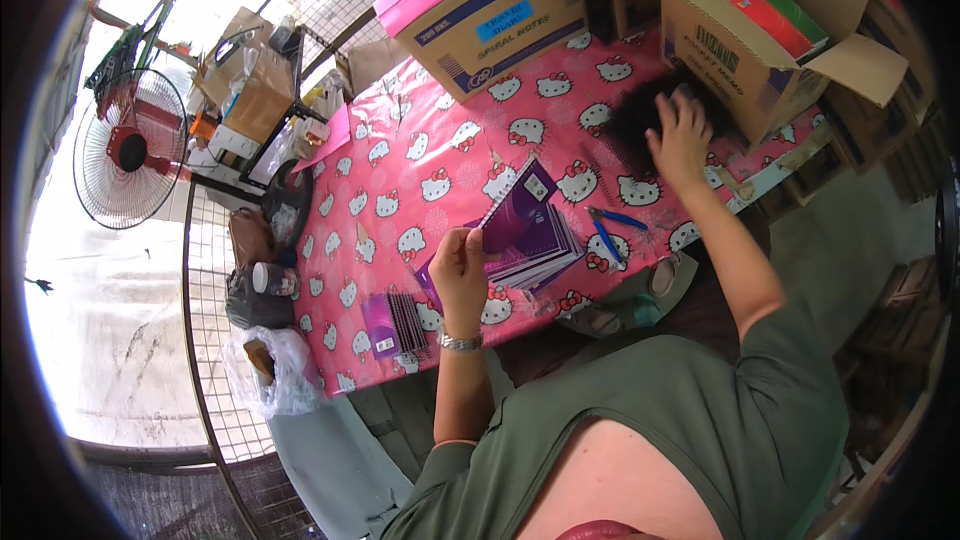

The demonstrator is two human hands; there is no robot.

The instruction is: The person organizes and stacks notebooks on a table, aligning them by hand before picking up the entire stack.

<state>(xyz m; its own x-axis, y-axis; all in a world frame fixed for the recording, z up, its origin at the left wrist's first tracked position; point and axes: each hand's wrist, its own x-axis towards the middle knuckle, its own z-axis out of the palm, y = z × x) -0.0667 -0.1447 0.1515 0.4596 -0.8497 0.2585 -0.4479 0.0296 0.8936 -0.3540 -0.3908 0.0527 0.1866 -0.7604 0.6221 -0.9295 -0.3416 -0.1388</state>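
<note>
My left hand (460, 265) is closed on the edge of a purple notebook (518, 205), which it holds tilted up over the table. Beneath it lies a fanned stack of purple-covered paper sets (550, 258). To the right, my right hand (682, 135) rests with fingers apart on a pile of thin black spiral binding coils (640, 120); whether it touches any single coil cannot be made out. Blue-handled pliers (608, 232) lie open between the two hands. Left of my left wrist are purple notebooks with black spirals (393, 325).
A pink patterned cloth (400, 175) covers the table. At its far side stand a closed-in carton (490, 25) and an open carton (730, 50) holding colourful packs. A fan (132, 150), a plastic bag (275, 375) and a lidded jar (272, 280) are at the left.
</note>
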